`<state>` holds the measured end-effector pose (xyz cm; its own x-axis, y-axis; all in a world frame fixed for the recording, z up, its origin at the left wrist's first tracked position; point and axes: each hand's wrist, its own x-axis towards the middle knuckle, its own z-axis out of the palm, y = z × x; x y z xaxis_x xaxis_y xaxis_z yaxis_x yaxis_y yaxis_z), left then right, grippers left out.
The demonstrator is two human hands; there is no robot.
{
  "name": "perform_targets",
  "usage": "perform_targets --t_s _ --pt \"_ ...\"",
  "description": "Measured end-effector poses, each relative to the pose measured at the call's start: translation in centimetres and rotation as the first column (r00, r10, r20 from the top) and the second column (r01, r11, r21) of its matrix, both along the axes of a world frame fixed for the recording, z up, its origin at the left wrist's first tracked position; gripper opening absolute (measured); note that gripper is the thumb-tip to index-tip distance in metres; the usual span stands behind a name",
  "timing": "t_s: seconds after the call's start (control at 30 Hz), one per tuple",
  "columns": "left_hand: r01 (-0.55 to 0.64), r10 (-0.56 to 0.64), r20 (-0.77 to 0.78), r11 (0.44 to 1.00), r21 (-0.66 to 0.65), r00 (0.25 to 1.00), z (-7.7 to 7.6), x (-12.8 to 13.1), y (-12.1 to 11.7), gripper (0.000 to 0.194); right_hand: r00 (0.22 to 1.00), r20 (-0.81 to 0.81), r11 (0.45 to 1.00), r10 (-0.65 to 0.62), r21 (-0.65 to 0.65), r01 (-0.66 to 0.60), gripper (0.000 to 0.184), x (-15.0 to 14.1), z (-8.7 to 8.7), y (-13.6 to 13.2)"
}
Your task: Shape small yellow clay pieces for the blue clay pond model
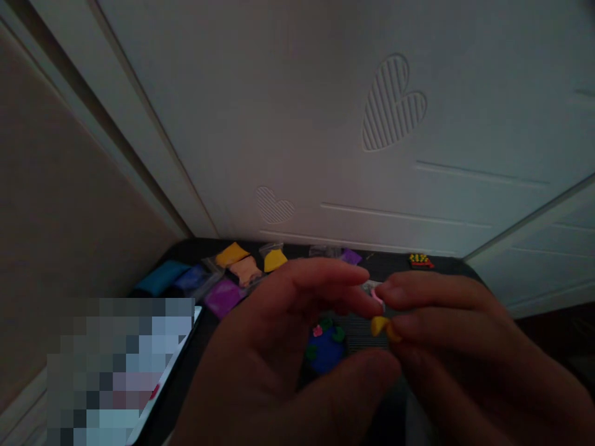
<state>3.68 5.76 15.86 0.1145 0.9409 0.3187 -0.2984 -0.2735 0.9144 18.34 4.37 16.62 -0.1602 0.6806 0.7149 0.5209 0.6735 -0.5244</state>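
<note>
Between the fingertips of my right hand [446, 328] is a small yellow clay piece [379, 325], two-lobed like a bow; part of it is hidden behind the fingers. My left hand [288, 347] is curved around the space just left of it, thumb and fingers apart, with nothing visible in its grasp. The left fingertips come very close to the yellow piece; whether they touch it I cannot tell. Below, seen through the gap of the left hand, lies a blue clay disc [328, 350] with green leaf shapes and a pink flower [317, 331]. A small pink piece [376, 300] shows behind the fingertips.
Bags of orange clay [231, 254], peach clay [246, 270], yellow clay [276, 260] and purple clay [223, 297] lie at the back left. A tablet with a blurred screen [153, 371] stands left. A red-and-yellow clay model [421, 261] sits back right, before a white panel [297, 124].
</note>
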Motion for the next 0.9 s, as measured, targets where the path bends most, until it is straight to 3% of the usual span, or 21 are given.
perform_targets --t_s 0.17,0.37,0.63,0.77,0.9 --pt "-0.154 0.181 -0.149 0.972 0.180 0.972 -0.53 0.03 -0.21 0.029 1.000 -0.017 0.998 -0.001 0.055 0.002 0.012 -0.41 0.00 -0.10" --pt "-0.172 0.208 -0.169 0.964 0.202 0.963 -0.20 -0.06 -0.41 0.027 0.996 -0.077 0.998 -0.035 0.043 0.039 0.020 -0.57 -0.23 -0.15" --pt "-0.120 0.134 -0.069 0.978 0.170 0.989 -0.18 0.26 -0.64 0.023 0.998 -0.056 0.996 -0.041 0.080 0.045 0.010 -0.67 0.19 -0.17" --pt "-0.025 0.020 0.075 0.997 0.073 0.997 -0.27 0.33 -0.51 0.022 0.999 -0.029 0.997 -0.022 0.073 0.024 0.012 -0.53 0.39 -0.19" --pt "0.030 -0.027 0.093 0.999 -0.034 0.995 0.04 0.38 -0.42 0.020 0.999 -0.022 0.999 -0.034 0.037 0.035 0.015 -0.53 0.57 -0.44"
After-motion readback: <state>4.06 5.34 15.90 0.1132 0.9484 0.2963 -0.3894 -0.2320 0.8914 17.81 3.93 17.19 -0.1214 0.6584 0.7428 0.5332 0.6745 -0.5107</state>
